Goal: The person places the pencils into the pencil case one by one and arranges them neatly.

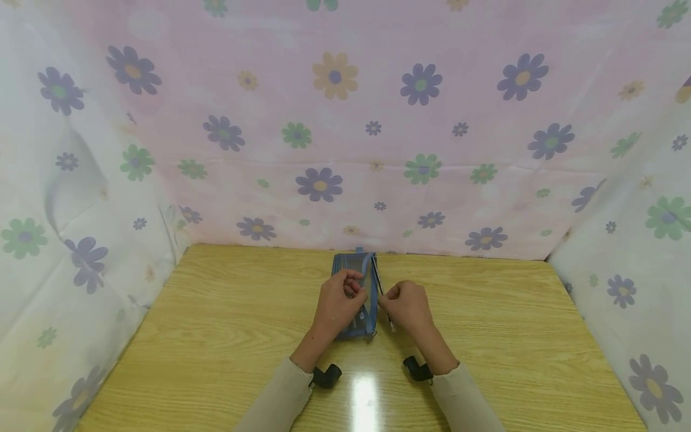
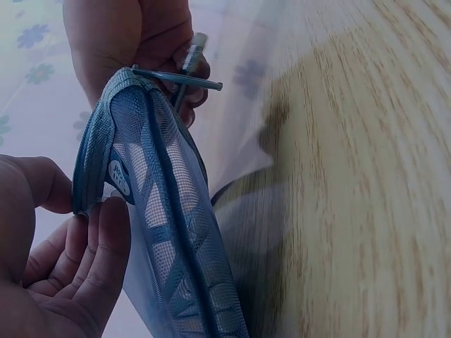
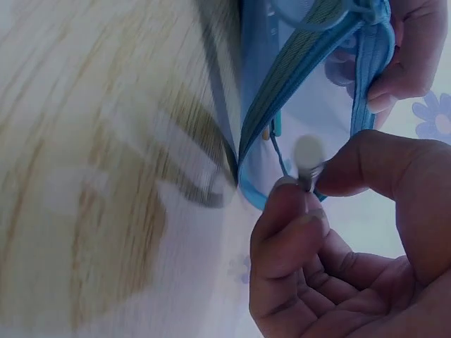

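Observation:
A blue mesh zippered pencil case [image 1: 373, 315] lies lengthwise on the table, its zip undone. My left hand [image 1: 336, 305] pinches the fabric edge of its mouth between thumb and fingers, holding the side up, as the left wrist view shows. In my right hand [image 1: 408, 304], thumb and fingertips grip a thin pencil [image 3: 308, 153] near its end with a pale eraser and metal band. The pencil slants along the right side of the case, at the gaping mouth. Slim items [image 3: 275, 123] show inside the case; their kind is unclear. How far the pencil reaches inside is hidden.
The wood-grain table [image 1: 243, 312] extends on both sides of the case. A flowered cloth [image 1: 372, 144] hangs behind it and at both sides. A black wrist device [image 1: 327, 377] is on the left wrist, another [image 1: 417, 369] on the right.

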`<state>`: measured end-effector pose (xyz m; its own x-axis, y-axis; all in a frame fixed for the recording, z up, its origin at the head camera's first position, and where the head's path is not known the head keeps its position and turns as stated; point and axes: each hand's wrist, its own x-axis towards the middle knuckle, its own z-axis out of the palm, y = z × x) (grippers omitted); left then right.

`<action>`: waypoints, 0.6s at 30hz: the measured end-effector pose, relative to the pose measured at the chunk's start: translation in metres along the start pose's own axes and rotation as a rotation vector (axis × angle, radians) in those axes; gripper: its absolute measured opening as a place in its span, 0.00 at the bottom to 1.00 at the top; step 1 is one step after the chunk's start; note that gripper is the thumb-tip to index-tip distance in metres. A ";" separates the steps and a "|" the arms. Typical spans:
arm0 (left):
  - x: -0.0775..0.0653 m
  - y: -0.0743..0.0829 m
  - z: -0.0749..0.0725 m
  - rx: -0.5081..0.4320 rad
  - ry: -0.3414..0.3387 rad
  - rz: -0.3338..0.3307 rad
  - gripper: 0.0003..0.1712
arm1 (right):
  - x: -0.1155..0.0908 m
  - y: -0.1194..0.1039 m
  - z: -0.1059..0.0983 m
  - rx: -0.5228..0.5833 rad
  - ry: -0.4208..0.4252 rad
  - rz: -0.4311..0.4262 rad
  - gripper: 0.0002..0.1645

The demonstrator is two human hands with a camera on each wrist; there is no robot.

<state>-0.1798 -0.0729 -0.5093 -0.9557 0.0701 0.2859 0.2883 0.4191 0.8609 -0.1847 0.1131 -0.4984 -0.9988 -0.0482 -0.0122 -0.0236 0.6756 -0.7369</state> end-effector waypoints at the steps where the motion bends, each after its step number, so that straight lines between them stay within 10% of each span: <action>1: 0.000 0.000 0.000 0.002 0.001 0.001 0.14 | 0.000 0.000 0.000 0.020 -0.002 0.002 0.08; 18: -0.001 0.001 0.001 0.002 -0.005 -0.006 0.14 | 0.001 -0.004 0.007 0.393 -0.076 0.161 0.10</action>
<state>-0.1790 -0.0720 -0.5092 -0.9576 0.0718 0.2790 0.2827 0.4210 0.8619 -0.1858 0.1051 -0.5005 -0.9820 -0.0288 -0.1869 0.1654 0.3484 -0.9227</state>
